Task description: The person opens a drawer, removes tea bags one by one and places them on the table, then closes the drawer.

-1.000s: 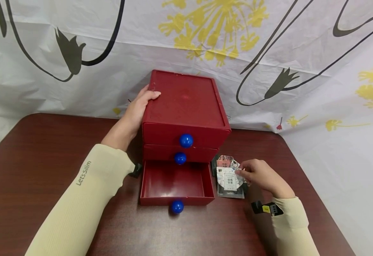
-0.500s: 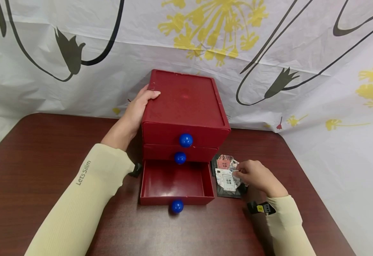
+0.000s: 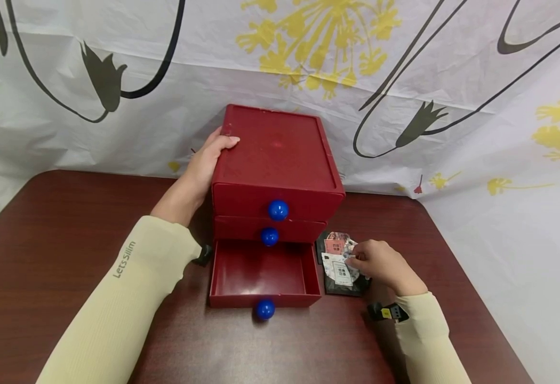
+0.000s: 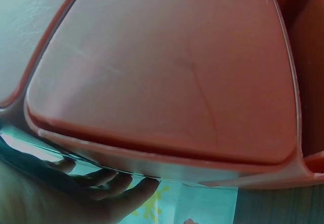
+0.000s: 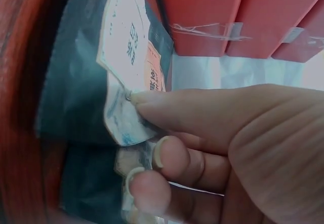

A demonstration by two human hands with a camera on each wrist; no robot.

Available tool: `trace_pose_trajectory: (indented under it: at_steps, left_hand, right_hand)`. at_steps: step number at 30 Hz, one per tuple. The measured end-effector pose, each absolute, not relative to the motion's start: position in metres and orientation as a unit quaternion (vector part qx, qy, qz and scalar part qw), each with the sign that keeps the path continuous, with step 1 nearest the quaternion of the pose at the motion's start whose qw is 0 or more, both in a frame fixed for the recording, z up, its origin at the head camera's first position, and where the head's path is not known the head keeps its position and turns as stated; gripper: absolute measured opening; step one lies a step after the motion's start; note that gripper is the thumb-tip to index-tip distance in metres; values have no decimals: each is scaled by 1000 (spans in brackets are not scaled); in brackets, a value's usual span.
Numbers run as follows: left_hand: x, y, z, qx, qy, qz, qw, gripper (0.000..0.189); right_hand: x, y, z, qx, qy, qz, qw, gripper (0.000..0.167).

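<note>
A red drawer cabinet [image 3: 277, 149] with round blue knobs stands at the table's back; its bottom drawer [image 3: 261, 269] is pulled out, with nothing inside. My left hand [image 3: 205, 160] grips the cabinet's rear left edge, thumb over the top; in the left wrist view its fingers [image 4: 121, 186] lie along the edge. To the right of the drawer, my right hand [image 3: 385, 264] pinches a sachet with a white printed label [image 3: 339, 269] between thumb and fingers. In the right wrist view the thumb [image 5: 167, 107] presses on that label. It lies over dark packaging [image 5: 76, 62].
Behind the white-labelled sachet is another sachet with a pinkish red label [image 3: 334, 246], beside the cabinet. The brown table [image 3: 88, 240] reaches to a patterned white cloth [image 3: 165, 122] hanging behind. Blue knobs [image 3: 265, 309] stick out at the drawer fronts.
My right hand has shifted slightly left, bringing the white-labelled sachet a little left over the dark packaging. The left hand and the cabinet have stayed put.
</note>
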State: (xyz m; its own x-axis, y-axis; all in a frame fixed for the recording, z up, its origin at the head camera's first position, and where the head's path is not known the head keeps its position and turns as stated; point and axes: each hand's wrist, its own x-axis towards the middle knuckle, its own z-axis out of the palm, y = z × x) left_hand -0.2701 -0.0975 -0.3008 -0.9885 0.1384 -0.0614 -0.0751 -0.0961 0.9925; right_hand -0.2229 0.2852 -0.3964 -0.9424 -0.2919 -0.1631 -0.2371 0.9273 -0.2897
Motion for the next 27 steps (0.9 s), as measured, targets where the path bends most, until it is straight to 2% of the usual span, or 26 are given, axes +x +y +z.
trace_pose_trajectory:
  at_steps: [14, 27]
  left_hand:
    - [-271, -98, -301, 21, 666, 742, 74, 70]
    - [-270, -97, -301, 26, 665, 743, 75, 71]
  right_hand:
    - [-223, 284, -397, -119, 981, -130, 76, 13]
    - [-220, 283, -397, -115, 983, -134, 60, 20]
